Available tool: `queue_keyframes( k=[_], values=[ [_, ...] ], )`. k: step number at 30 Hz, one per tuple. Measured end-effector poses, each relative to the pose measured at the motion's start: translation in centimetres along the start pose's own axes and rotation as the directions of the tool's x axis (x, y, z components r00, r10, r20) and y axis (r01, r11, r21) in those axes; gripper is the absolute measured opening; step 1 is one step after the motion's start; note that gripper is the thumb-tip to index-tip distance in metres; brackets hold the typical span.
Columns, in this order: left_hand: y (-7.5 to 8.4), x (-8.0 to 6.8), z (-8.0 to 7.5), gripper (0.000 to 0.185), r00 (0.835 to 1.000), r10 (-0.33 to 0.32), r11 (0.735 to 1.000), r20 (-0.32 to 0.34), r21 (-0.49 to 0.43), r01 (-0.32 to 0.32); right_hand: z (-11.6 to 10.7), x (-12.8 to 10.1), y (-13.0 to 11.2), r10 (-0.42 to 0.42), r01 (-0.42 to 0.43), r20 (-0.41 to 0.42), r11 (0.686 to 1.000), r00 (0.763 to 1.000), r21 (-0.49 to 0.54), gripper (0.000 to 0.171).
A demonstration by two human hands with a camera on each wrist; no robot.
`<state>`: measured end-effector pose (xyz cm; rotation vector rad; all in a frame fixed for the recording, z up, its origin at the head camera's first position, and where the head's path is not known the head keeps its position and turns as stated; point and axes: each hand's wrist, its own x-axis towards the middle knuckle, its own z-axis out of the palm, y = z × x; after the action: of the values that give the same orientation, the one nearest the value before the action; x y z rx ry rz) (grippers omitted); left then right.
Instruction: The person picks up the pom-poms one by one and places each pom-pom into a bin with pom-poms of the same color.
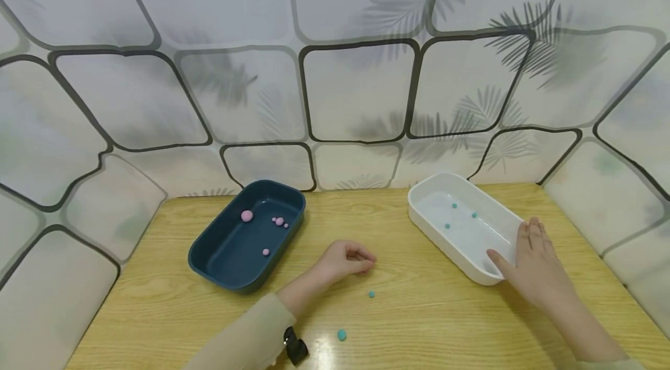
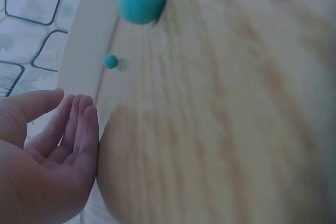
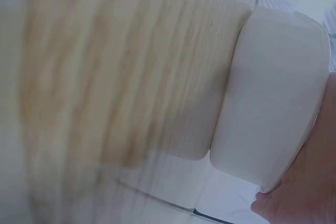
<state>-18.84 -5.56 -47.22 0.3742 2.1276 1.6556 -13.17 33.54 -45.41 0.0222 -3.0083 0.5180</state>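
Resting on the wooden table [image 1: 419,312], two teal balls: small one [image 1: 371,294] near table centre, bigger one [image 1: 342,334] at its 7 o'clock, closer to the near edge. Both loose, touching nothing.

Left hand [image 1: 342,259] sits just at 11 o'clock of the small ball, knuckles up in the head view; wrist view shows the fingers [image 2: 79,124] straight and relaxed, holding nothing. Not touching either ball.

Handling call: balls look like felt or soft clay, so very light, a bit squashy, round, and likely to roll on the smooth top. Best taken by a thumb-and-forefinger pinch across the middle, from straight above.

Right hand [image 1: 531,262] lies flat against the near end of the white tray [image 1: 445,242], fingers extended over the rim, thumb along the outer wall; bracing it, no curl. Tray is at 2 o'clock of the small ball, with three small teal balls [image 1: 454,206] inside.

Dark blue tray [image 1: 209,265] at 10 o'clock, holding several pink balls [image 1: 247,216] of mixed size.

Patterned panel wall [image 1: 335,67] rings the table. Small black object [image 1: 296,349] at the near edge by the left sleeve; can't tell what it is.
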Motion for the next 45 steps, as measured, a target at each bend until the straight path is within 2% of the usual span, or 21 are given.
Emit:
queue_keyframes(
  k=[3,7,14,19,24,31,34,37,45],
  values=[
    [-0.2,-0.2,-0.2,0.016,0.999,0.038,0.997,0.023,0.065,-0.039,-0.1,0.1,0.0,0.004,-0.004,0.007,1.000,1.000,-0.005,0.104],
    [-0.6,-0.6,-0.4,0.014,0.990,0.107,0.983,0.090,0.137,-0.119,-0.1,0.1,-0.1,0.008,-0.008,0.011,1.000,1.000,-0.004,0.103],
    [-0.9,-1.1,-0.7,0.018,0.963,0.168,0.960,0.210,0.188,-0.208,-0.2,0.0,-0.1,0.005,-0.005,0.005,1.000,1.000,-0.010,0.102],
    [-0.8,-1.3,-0.9,0.024,0.944,0.195,0.937,0.268,0.234,-0.260,-0.1,0.0,-0.2,-0.001,0.001,-0.004,1.000,1.000,-0.016,0.102],
    [-0.6,-1.4,-0.8,0.025,0.930,0.207,0.885,0.303,0.347,-0.310,-0.2,0.0,-0.2,0.006,-0.006,0.002,1.000,1.000,-0.015,0.102],
    [-0.2,-1.5,-0.6,0.021,0.903,0.236,0.766,0.360,0.502,-0.401,-0.3,0.0,-0.4,0.009,-0.009,0.005,1.000,1.000,-0.017,0.102],
    [-0.1,-1.5,-0.5,0.020,0.897,0.237,0.734,0.373,0.536,-0.417,-0.4,0.0,-0.5,0.010,-0.010,0.008,1.000,1.000,-0.015,0.103],
    [-0.1,-1.4,-0.4,0.018,0.896,0.239,0.722,0.375,0.549,-0.422,-0.5,0.0,-0.5,0.008,-0.008,0.008,1.000,1.000,-0.016,0.103],
    [-0.2,-1.3,-0.2,0.012,0.897,0.241,0.723,0.371,0.547,-0.421,-0.2,0.1,-0.2,-0.003,0.003,-0.005,1.000,1.000,-0.020,0.103]
  ],
)
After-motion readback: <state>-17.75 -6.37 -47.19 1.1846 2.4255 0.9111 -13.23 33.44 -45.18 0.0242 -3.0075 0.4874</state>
